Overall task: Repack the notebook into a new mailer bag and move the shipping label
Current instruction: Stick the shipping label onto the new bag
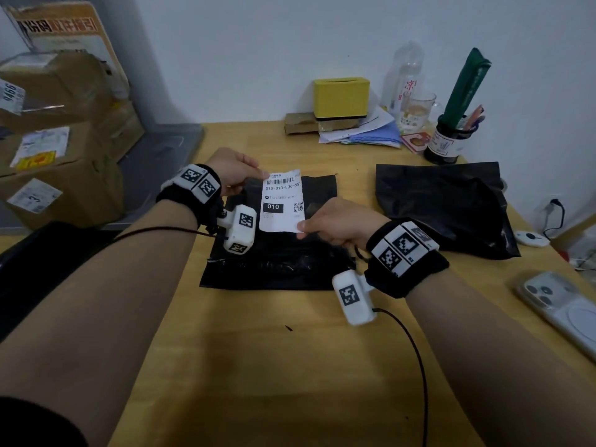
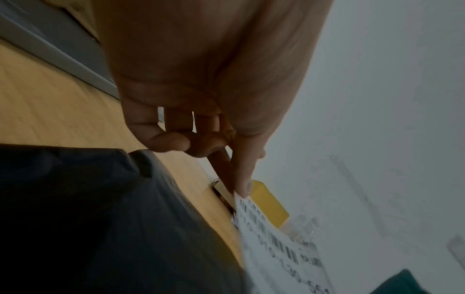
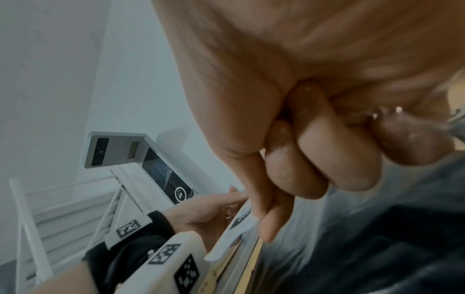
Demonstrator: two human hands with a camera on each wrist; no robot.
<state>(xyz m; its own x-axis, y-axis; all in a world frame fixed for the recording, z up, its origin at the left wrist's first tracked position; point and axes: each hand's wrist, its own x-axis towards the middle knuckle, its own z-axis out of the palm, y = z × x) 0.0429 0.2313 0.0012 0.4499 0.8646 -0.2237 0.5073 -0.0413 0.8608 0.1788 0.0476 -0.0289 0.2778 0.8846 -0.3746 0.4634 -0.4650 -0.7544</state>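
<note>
A white shipping label (image 1: 282,201) with a barcode and "010" hangs stretched in the air above a flat black mailer bag (image 1: 277,253) on the wooden table. My left hand (image 1: 238,175) pinches the label's top left corner. My right hand (image 1: 325,225) pinches its bottom right corner. In the left wrist view, thumb and forefinger (image 2: 242,179) meet on the label (image 2: 276,238) edge, with the black bag (image 2: 100,218) below. The right wrist view shows my right hand (image 3: 261,222) nipping the label (image 3: 236,234). A second, crumpled black mailer bag (image 1: 448,208) lies to the right. The notebook is not visible.
At the table's back stand a yellow box (image 1: 341,97), loose papers (image 1: 364,130), a glass mug (image 1: 416,109), a plastic bottle (image 1: 404,75) and a pen cup (image 1: 446,140). A phone (image 1: 561,311) lies at the right edge. Cardboard parcels (image 1: 54,140) are stacked on the left.
</note>
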